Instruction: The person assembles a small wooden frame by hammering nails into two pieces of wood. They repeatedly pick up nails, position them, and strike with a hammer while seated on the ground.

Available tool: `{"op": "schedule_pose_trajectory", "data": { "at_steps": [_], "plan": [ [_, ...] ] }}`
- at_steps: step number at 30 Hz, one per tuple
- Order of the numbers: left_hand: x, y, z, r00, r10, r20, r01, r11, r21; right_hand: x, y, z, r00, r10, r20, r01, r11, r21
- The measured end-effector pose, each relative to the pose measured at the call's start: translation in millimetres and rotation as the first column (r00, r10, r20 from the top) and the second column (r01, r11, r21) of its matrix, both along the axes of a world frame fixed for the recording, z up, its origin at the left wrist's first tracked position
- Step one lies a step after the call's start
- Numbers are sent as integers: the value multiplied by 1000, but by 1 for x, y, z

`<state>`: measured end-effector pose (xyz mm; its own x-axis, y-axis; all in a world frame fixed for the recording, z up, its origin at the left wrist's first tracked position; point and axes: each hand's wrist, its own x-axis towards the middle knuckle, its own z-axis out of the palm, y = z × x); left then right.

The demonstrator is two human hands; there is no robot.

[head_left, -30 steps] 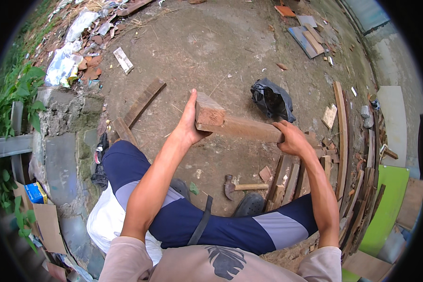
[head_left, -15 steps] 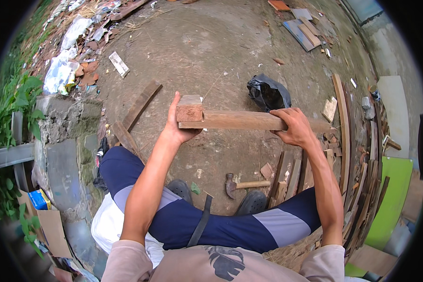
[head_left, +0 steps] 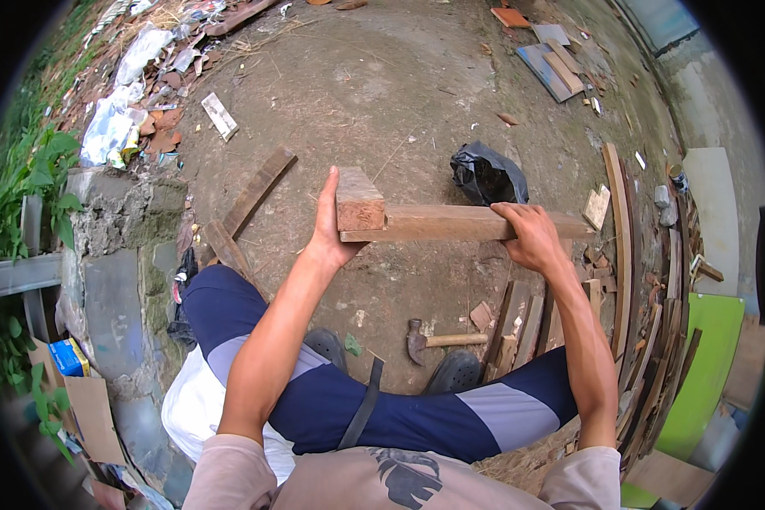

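A long brown wooden bar stretches crosswise in front of me, above the ground. At its left end sits a second, thicker wooden block, its rough cut end facing me. My left hand clasps that corner, thumb up along the block's side and fingers passing under the bar. Farther right, my right hand is closed round the bar, and the bar's tip sticks out beyond it. Below, a hammer with a wooden handle lies on the ground between my feet.
A black plastic bag stands open behind the bar. Several wood strips lie along the right, near a green panel. A broken masonry wall rises at left. Other planks rest on the ground.
Both hands have shifted the joined wood slightly right. The block has turned so that more of its upper face shows. My grip on both sides stays the same.
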<state>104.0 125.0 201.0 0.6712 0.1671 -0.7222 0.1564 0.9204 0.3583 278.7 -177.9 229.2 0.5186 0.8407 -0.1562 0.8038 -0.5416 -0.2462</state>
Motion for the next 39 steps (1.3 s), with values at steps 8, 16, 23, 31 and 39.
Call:
{"op": "schedule_pose_trajectory", "data": {
  "at_steps": [8, 16, 23, 31, 39],
  "plan": [
    [-5, 13, -24, 998, -61, -12, 60, 997, -54, -2, 6, 7, 1000, 7, -4, -7, 1000, 30],
    [-8, 29, -12, 990, -138, -39, 141, 983, 117, 1, 15, 9, 1000, 21, -11, -18, 981, 194],
    [-48, 65, -47, 891, 18, -453, 293, 740, 606, 2, 42, 28, 996, -76, -45, 81, 987, 137],
    [-183, 150, -157, 100, 541, -835, 666, 587, 460, -10, 72, 49, 992, -85, -91, 92, 993, 75],
    [-179, 125, -162, 430, 565, -704, 469, 527, 709, -9, 69, 72, 982, -167, -83, 169, 986, 9]
  ]
}}
